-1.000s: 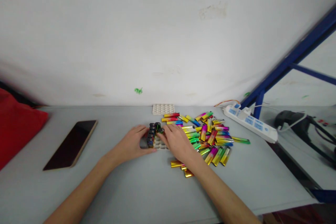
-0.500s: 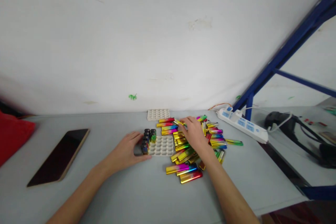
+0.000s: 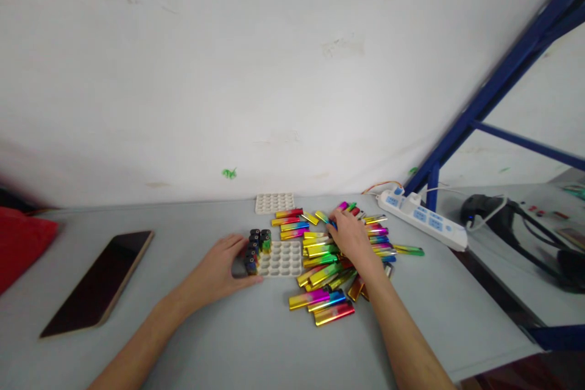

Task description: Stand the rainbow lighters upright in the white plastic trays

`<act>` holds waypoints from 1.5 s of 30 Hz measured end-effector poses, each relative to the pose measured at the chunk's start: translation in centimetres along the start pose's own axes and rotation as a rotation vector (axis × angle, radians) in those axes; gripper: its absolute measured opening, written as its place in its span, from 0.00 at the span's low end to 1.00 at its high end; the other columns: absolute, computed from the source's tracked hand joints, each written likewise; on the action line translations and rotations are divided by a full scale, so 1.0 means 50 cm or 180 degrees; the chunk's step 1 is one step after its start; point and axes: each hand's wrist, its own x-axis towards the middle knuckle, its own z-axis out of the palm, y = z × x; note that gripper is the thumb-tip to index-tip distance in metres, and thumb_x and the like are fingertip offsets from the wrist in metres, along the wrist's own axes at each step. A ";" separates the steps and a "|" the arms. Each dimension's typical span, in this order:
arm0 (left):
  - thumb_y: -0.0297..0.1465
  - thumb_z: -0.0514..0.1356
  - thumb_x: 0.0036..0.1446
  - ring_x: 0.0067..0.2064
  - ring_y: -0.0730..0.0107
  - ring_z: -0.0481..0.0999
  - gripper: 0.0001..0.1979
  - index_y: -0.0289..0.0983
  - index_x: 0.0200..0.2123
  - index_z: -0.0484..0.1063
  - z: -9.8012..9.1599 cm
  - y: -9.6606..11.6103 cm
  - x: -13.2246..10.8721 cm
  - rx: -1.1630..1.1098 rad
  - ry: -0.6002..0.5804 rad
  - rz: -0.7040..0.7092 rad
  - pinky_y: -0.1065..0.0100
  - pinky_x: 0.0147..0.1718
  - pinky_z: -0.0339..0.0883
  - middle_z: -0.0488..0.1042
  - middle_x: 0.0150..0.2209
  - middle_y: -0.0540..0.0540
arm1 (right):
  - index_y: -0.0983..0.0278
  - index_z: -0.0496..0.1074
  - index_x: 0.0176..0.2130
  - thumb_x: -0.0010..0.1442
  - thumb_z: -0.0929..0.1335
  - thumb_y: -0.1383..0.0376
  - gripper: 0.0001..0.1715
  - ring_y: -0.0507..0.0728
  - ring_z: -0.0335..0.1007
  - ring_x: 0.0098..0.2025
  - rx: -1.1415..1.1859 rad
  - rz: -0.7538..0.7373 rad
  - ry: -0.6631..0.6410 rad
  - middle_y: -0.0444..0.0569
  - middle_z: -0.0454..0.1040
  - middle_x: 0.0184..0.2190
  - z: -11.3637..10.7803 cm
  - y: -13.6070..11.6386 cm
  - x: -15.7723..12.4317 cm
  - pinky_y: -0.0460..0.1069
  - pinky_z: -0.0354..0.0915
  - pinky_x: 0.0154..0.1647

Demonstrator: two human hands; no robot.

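Observation:
A white tray (image 3: 281,259) with rows of round pockets lies on the table. Several black-topped lighters (image 3: 254,248) stand upright in its left columns. My left hand (image 3: 222,262) curves around the tray's left end, thumb along the near edge and fingers behind the standing lighters. Shiny lighters (image 3: 322,259) in gold, red, blue, green and magenta lie in a loose pile to the tray's right. My right hand (image 3: 350,234) reaches over the far part of this pile. Its bent fingertips are on a gold-and-blue lighter (image 3: 322,217); part of their grip is hidden.
A second white tray (image 3: 275,202) lies near the wall. A white power strip (image 3: 423,219) and a black strapped device (image 3: 493,210) are on the right, by a blue metal frame (image 3: 457,128). Leftward lie a dark tablet-like slab (image 3: 100,283) and something red (image 3: 25,244).
My right hand has shifted slightly right and down over the pile. A gold lighter that was at its fingertips now lies apart on the table. My left hand stays around the tray.

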 end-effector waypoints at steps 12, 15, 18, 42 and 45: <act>0.58 0.71 0.50 0.56 0.39 0.81 0.35 0.37 0.51 0.80 -0.011 0.018 0.001 0.0127 -0.0133 -0.0021 0.45 0.58 0.76 0.82 0.54 0.34 | 0.61 0.75 0.41 0.64 0.71 0.42 0.25 0.55 0.67 0.31 0.4046 -0.0049 0.0454 0.43 0.71 0.29 0.009 -0.073 0.002 0.49 0.66 0.34; 0.58 0.73 0.47 0.58 0.36 0.80 0.37 0.38 0.52 0.80 -0.008 0.015 0.001 0.0121 -0.0094 -0.0079 0.43 0.59 0.75 0.81 0.56 0.32 | 0.59 0.69 0.39 0.67 0.67 0.38 0.27 0.55 0.70 0.33 0.4432 -0.0130 0.0047 0.45 0.72 0.33 0.017 -0.121 -0.019 0.49 0.69 0.35; 0.58 0.73 0.47 0.57 0.36 0.80 0.36 0.38 0.51 0.80 -0.009 0.016 0.003 0.0049 -0.0086 -0.0114 0.43 0.59 0.74 0.81 0.56 0.32 | 0.57 0.66 0.43 0.70 0.62 0.37 0.27 0.54 0.66 0.27 0.4514 -0.0404 -0.0654 0.40 0.68 0.28 0.019 -0.158 -0.041 0.49 0.68 0.31; 0.55 0.73 0.49 0.49 0.46 0.81 0.29 0.38 0.42 0.79 -0.024 0.042 0.010 0.0036 -0.0246 -0.0099 0.51 0.53 0.75 0.82 0.46 0.37 | 0.59 0.67 0.37 0.78 0.60 0.51 0.20 0.57 0.71 0.37 0.2577 -0.1185 0.0004 0.47 0.74 0.34 0.018 -0.192 -0.086 0.50 0.65 0.39; 0.56 0.73 0.49 0.50 0.46 0.80 0.30 0.39 0.44 0.79 -0.022 0.041 0.009 -0.0007 -0.0220 -0.0106 0.52 0.54 0.74 0.82 0.47 0.38 | 0.60 0.70 0.35 0.78 0.62 0.51 0.22 0.59 0.71 0.42 0.2104 -0.1520 0.0186 0.51 0.74 0.37 0.019 -0.188 -0.086 0.52 0.66 0.45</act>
